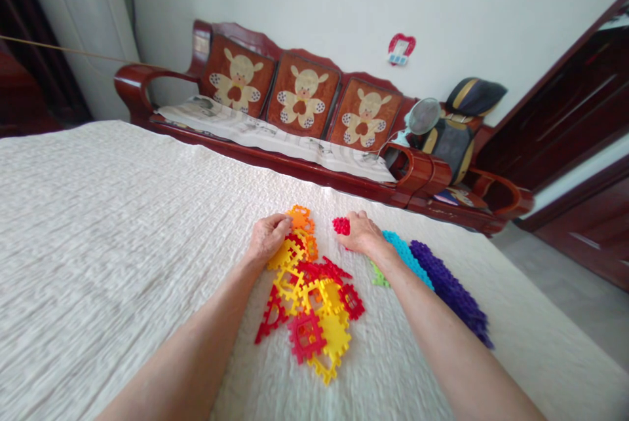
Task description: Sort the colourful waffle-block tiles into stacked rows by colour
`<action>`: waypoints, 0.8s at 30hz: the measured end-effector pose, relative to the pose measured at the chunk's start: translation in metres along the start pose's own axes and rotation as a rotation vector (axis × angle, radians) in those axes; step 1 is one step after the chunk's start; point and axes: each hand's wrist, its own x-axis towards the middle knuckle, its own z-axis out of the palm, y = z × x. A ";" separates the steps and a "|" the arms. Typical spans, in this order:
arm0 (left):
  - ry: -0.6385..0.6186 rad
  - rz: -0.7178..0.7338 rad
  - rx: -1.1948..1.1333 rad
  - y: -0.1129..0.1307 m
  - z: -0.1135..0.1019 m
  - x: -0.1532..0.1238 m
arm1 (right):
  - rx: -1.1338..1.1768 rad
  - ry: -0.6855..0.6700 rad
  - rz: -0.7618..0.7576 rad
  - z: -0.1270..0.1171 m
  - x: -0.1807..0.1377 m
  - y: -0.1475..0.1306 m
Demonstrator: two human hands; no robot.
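Note:
A loose pile of interlocking plastic tiles with notched edges, including a yellow tile [335,336], a red tile [307,336] and an orange tile [301,217], lies between my arms. My left hand [269,236] is closed at the far left of this pile, its fingertips at the orange tile's edge. To the right, my right hand [362,234] curls around a small bunch of red tiles [341,226]; its fingers partly hide them. Beside my right forearm are green tiles [379,275], partly covered, a cyan row of tiles [409,257] and a purple row of tiles [451,290].
A pale quilted cover [122,244] spreads under everything. Beyond its far edge stands a wooden sofa [295,162] with bear-patterned cushions [303,97]. A small fan [423,116] and a backpack [452,146] are at the right.

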 end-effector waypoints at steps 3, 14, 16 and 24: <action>0.010 0.001 0.001 0.002 0.000 0.000 | 0.030 0.027 -0.075 -0.003 -0.002 0.015; 0.005 -0.031 -0.010 -0.002 0.000 0.000 | 0.137 0.086 -0.247 0.007 0.010 0.043; 0.002 -0.032 -0.007 0.000 0.000 0.000 | 0.131 0.093 -0.209 0.004 0.021 0.045; -0.003 -0.046 -0.010 0.002 0.000 -0.001 | 0.087 -0.108 -0.151 -0.006 0.047 0.040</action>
